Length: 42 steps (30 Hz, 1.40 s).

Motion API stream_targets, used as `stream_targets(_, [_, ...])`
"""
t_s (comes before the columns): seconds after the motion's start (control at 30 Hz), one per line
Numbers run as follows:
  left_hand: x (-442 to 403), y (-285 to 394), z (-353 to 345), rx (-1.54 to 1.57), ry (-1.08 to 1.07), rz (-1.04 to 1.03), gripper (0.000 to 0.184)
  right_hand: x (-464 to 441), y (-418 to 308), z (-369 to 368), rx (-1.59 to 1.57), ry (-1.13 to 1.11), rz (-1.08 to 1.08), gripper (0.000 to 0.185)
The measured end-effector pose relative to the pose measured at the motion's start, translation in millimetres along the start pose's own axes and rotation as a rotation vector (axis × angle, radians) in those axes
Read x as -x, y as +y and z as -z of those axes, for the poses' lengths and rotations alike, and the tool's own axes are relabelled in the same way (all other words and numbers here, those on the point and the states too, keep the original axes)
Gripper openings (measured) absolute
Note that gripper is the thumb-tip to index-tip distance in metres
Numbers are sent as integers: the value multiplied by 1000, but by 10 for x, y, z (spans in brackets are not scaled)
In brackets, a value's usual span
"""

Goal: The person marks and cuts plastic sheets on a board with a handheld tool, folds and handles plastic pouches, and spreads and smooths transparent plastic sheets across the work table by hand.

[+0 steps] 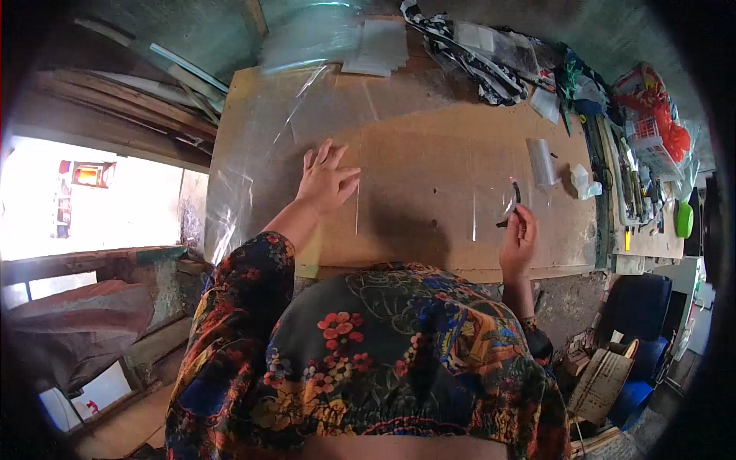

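Note:
My left hand (330, 180) rests on the left half of the wooden tabletop, fingers spread, over a clear plastic sheet (264, 153). Nothing shows in its grasp. Near the right front of the table, my right hand (520, 241) pinches a thin, dark, curved piece (516, 196) between thumb and fingers. That piece bends like a C, and its exact kind cannot be made out. Shiny lines on the table suggest transparent film lying between the two hands, though its edges are hard to see.
A clear plastic roll (543, 162) and a crumpled white piece (585, 182) lie at the right. Stacked clear sheets (377, 47) and a black-and-white bag (468, 65) line the back. Tools and a white basket (654, 138) stand far right, above a cardboard box (603, 383).

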<state>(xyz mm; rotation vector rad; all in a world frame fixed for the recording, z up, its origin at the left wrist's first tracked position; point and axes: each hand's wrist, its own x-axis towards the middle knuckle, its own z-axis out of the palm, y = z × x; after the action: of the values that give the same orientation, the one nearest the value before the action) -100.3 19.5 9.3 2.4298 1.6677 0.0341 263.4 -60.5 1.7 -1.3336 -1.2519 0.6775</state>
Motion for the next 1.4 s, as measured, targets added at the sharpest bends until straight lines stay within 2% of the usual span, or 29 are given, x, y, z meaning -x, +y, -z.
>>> stream_targets(0.1, [-66,-30,55,-44,-60,-40,32,42,-7,-155,23,-30,10,20])
stream_targets(0.23, [-93,-105,-40,8,-20,-116,32,98,-109,-397,114,-50,57,20])
stream_targets(0.4, [-56,-86,-82,-2,-73,-98,37,73,-481,-664,315,-181,98,24])
stream_targets(0.5, [-42,-1,-58,69,-80,-27,39,48,-473,-748,311,-285,54,26])
stream_targets(0.6, [-52,26,-91,19,-73,-27,40,-4,-524,-846,328,-321,121,25])
stream_targets(0.7, [-45,-4,-104,23,-72,-31,41,-46,-529,-944,316,-396,95,23])
stream_targets(0.8, [-24,-25,-103,15,-34,-60,42,-78,-493,-1071,366,-428,188,21])
stream_targets(0.93, [-27,-37,-88,-30,-43,-76,41,-101,-516,-1217,385,-478,154,20])
stream_targets(1.0, [-36,-41,-87,-63,-59,-82,41,-137,-552,-1274,441,-524,254,18])
stream_targets(1.2, [-18,-15,-78,-74,-16,-68,42,-174,-458,-1410,543,-592,337,19])
stream_targets(1.4, [8,3,-69,-83,2,-45,44,-188,-401,-1502,533,-615,319,19])
